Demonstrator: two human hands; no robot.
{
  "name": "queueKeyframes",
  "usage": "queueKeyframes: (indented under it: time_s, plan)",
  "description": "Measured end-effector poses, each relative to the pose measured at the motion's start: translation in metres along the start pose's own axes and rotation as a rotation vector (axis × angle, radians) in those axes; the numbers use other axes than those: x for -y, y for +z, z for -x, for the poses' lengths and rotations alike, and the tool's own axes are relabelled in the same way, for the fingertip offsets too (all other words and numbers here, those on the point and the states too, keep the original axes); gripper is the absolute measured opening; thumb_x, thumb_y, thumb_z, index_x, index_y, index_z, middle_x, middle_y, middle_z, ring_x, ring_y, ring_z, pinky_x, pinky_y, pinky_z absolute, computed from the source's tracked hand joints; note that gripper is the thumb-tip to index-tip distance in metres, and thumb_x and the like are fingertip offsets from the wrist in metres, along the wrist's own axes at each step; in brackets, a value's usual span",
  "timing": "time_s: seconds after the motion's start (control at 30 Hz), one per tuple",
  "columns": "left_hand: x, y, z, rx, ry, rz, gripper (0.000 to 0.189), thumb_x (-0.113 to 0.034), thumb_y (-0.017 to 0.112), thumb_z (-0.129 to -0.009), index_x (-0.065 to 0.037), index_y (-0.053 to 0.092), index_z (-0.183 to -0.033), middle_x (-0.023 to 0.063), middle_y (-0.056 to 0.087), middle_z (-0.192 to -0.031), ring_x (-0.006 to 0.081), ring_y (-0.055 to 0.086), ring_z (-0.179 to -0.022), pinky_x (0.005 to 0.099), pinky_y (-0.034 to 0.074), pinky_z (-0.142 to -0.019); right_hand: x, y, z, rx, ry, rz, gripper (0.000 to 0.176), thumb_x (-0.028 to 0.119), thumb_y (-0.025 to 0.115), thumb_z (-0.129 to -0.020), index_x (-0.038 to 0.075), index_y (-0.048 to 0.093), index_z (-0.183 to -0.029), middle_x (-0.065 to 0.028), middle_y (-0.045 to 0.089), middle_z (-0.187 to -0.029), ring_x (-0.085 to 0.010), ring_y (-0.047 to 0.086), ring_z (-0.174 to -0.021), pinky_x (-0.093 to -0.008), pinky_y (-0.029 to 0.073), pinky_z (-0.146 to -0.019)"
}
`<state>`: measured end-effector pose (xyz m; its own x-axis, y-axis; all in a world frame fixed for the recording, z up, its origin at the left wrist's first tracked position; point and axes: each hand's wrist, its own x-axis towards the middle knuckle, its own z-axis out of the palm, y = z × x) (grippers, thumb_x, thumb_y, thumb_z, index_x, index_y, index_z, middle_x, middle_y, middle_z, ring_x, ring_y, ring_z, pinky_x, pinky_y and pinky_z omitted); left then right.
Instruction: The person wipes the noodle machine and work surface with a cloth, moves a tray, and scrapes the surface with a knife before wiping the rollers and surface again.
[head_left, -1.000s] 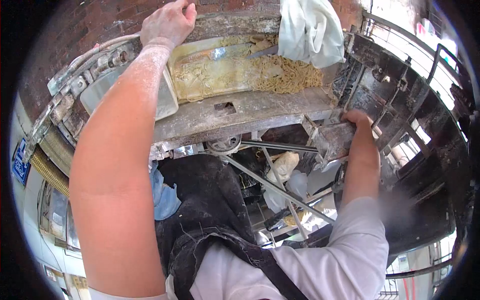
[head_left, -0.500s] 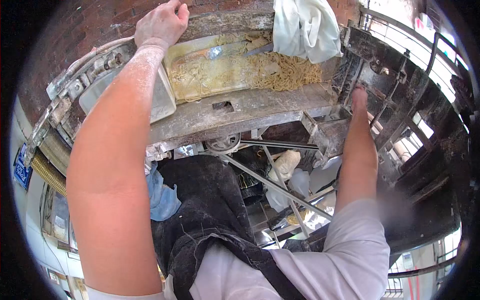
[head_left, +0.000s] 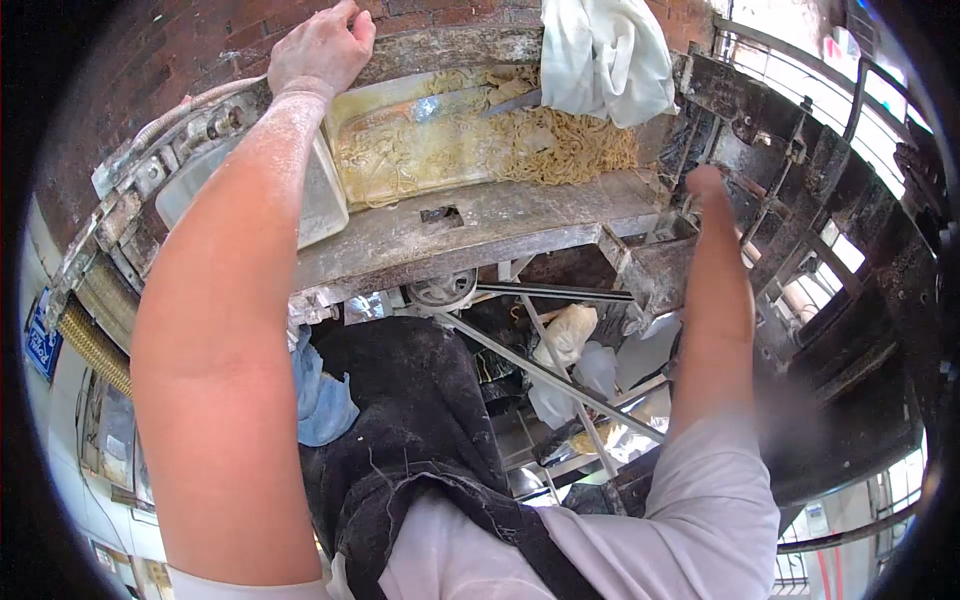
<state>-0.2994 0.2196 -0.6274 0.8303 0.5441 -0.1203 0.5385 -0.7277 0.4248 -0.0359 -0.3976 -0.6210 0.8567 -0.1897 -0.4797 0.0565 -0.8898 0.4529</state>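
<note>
My left hand (head_left: 320, 48) is at the top of the view, floury at the wrist, above the back edge of the machine. Its fingers curl inward with the thumb alongside; whatever they hold, if anything, is hidden. My right hand (head_left: 706, 182) reaches far forward beside the dark metal frame (head_left: 770, 190) at the right, close to the end of the trough. It looks small and rounded, with the fingers turned out of sight. Between my arms lies the metal trough (head_left: 440, 160), with noodle-like dough strands (head_left: 570, 148) heaped mostly at its right end.
A white cloth (head_left: 610, 60) hangs over the trough's back right. A clear plastic tub (head_left: 325, 195) sits partly under my left arm. Below the ledge (head_left: 500, 215) are a pulley (head_left: 443, 288) and drive belts (head_left: 540, 370). A blue cloth (head_left: 325, 400) lies by my apron.
My right hand has drawn slightly left along the frame and now looks rounder. My left hand stays nearly in place. The view has shifted a little.
</note>
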Motion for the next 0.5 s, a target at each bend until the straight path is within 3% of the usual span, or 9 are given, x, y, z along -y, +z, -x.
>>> queueKeyframes:
  time_s: [0.03, 0.1, 0.17, 0.2, 0.23, 0.33, 0.37, 0.43, 0.5]
  plan:
    - [0.001, 0.001, -0.001, -0.003, 0.002, 0.01, 0.02, -0.03, 0.06, -0.092, -0.011, 0.068, -0.09, 0.0122, 0.073, -0.092, 0.0345, 0.071, -0.09, 0.0465, 0.055, -0.081, 0.022, -0.036, -0.016, 0.331, -0.057, 0.242, 0.036, 0.025, 0.061, -0.091, 0.007, 0.068, -0.121, -0.0207, 0.073, -0.11, -0.0346, 0.071, -0.098, -0.0489, 0.053, -0.09]
    - [-0.003, 0.0, 0.001, 0.01, -0.002, 0.011, 0.021, -0.03, 0.06, -0.092, -0.011, 0.068, -0.091, 0.0123, 0.073, -0.093, 0.0346, 0.07, -0.091, 0.0467, 0.055, -0.082, 0.03, -0.091, -0.019, 0.357, 0.094, 0.232, 0.038, 0.031, 0.061, -0.093, 0.008, 0.069, -0.123, -0.0171, 0.073, -0.113, -0.0296, 0.073, -0.094, -0.0488, 0.053, -0.088]
    - [-0.003, -0.002, -0.001, 0.008, -0.016, -0.001, 0.021, -0.03, 0.06, -0.092, -0.011, 0.069, -0.092, 0.0125, 0.073, -0.094, 0.0348, 0.07, -0.092, 0.0469, 0.055, -0.083, 0.004, -0.094, -0.059, -0.243, 0.119, 0.171, 0.041, 0.036, 0.057, -0.097, 0.006, 0.067, -0.125, -0.0157, 0.072, -0.115, -0.0265, 0.071, -0.101, -0.0456, 0.054, -0.088]
    - [-0.004, -0.001, 0.001, 0.019, -0.014, -0.001, 0.021, -0.03, 0.06, -0.092, -0.011, 0.069, -0.093, 0.0128, 0.073, -0.095, 0.0349, 0.07, -0.092, 0.0471, 0.055, -0.083, -0.028, -0.078, -0.095, -0.516, -0.042, 0.37, 0.042, 0.038, 0.055, -0.1, 0.006, 0.067, -0.124, -0.0153, 0.072, -0.113, -0.0242, 0.069, -0.103, -0.0428, 0.055, -0.086]
    - [-0.003, -0.001, 0.001, 0.018, -0.017, -0.009, 0.022, -0.03, 0.059, -0.092, -0.011, 0.069, -0.093, 0.013, 0.073, -0.095, 0.0351, 0.07, -0.093, 0.0472, 0.055, -0.084, -0.033, -0.073, -0.111, -0.521, -0.051, 0.363, 0.042, 0.038, 0.055, -0.1, 0.006, 0.067, -0.124, -0.0153, 0.072, -0.113, -0.0242, 0.069, -0.103, -0.0428, 0.055, -0.086]
    - [-0.004, -0.002, 0.0, 0.035, -0.044, -0.018, 0.022, -0.03, 0.059, -0.092, -0.011, 0.069, -0.093, 0.0136, 0.073, -0.096, 0.0354, 0.07, -0.093, 0.0471, 0.055, -0.084, -0.05, -0.037, -0.157, -0.576, -0.301, -0.533, 0.037, 0.036, 0.055, -0.101, 0.008, 0.066, -0.123, -0.0149, 0.071, -0.108, -0.0235, 0.066, -0.109, -0.0386, 0.055, -0.085]
    - [-0.002, 0.0, 0.001, 0.034, -0.044, -0.023, 0.022, -0.03, 0.059, -0.092, -0.011, 0.069, -0.093, 0.0136, 0.073, -0.096, 0.0354, 0.07, -0.093, 0.0471, 0.055, -0.084, -0.057, -0.004, -0.189, -0.529, -0.19, -0.809, 0.032, 0.032, 0.058, -0.1, 0.009, 0.067, -0.121, -0.0136, 0.071, -0.104, -0.0234, 0.068, -0.104, -0.0389, 0.055, -0.081]
    - [0.0, 0.004, 0.0, -0.005, -0.011, -0.01, 0.022, -0.03, 0.059, -0.092, -0.01, 0.07, -0.092, 0.0142, 0.074, -0.096, 0.036, 0.07, -0.093, 0.0476, 0.055, -0.084, -0.045, -0.002, -0.179, -0.473, -0.065, -1.088, 0.027, 0.028, 0.06, -0.099, 0.011, 0.068, -0.119, -0.0122, 0.07, -0.1, -0.0233, 0.069, -0.099, -0.0391, 0.056, -0.077]
    - [-0.003, 0.001, 0.001, 0.019, -0.026, -0.022, 0.023, -0.03, 0.059, -0.092, -0.01, 0.07, -0.092, 0.0148, 0.074, -0.096, 0.0365, 0.07, -0.093, 0.0479, 0.055, -0.084, -0.045, -0.04, -0.141, -0.33, 0.15, -0.819, 0.019, 0.021, 0.07, -0.092, 0.01, 0.072, -0.107, -0.0107, 0.071, -0.094, -0.0222, 0.07, -0.086, -0.0395, 0.055, -0.067]
